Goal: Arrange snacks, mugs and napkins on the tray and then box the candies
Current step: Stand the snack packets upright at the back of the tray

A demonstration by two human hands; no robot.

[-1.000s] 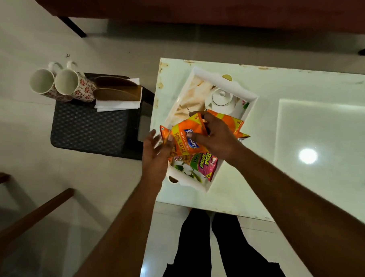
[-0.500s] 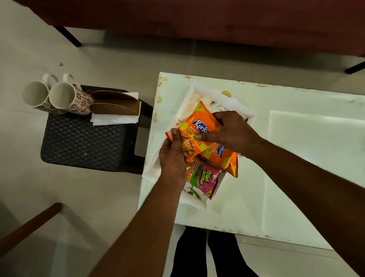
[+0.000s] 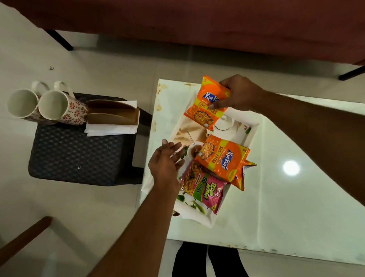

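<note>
A dark woven stool stands beside the white table, a maroon sofa beyond.

Two snack packets flat on white tray; third orange packet held above.

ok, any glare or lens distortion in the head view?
Head view: one round lamp reflection on the glossy white table; sofa at top dim; wide-angle bending of table edges; packets' print sharp, including the one in the right hand.
</note>
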